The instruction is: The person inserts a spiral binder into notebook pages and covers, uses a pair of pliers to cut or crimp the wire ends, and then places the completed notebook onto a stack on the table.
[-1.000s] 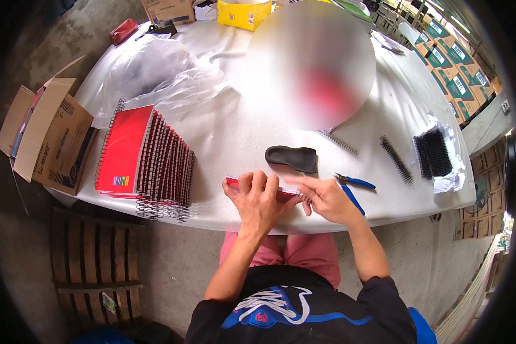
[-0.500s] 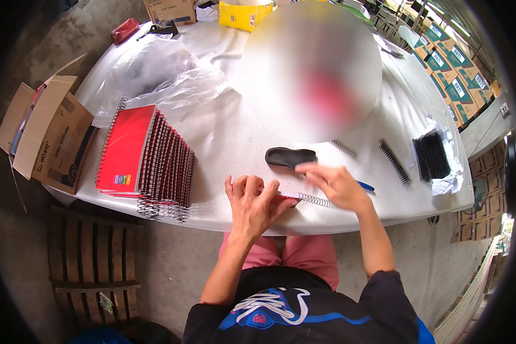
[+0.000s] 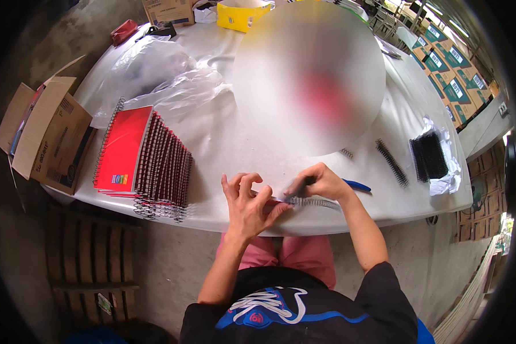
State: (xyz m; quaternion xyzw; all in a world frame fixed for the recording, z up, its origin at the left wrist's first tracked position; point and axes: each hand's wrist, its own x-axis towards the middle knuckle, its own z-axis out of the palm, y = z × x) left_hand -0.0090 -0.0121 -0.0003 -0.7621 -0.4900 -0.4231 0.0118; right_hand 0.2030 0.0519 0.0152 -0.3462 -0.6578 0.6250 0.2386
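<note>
Two hands work at the near edge of the white worktop (image 3: 223, 149). The left hand (image 3: 247, 206) lies flat with fingers spread, pressing down on a notebook whose wire spiral binding (image 3: 315, 202) runs along the edge toward the right. The right hand (image 3: 321, 182) is closed around a dark tool, its tip touching the spiral. Blue-handled pliers (image 3: 356, 185) lie just beside the right hand. A fanned stack of red spiral notebooks (image 3: 149, 160) sits well to the left; black binding coils (image 3: 429, 156) rest on the right; a cardboard box (image 3: 49, 135) stands off the left edge
</note>
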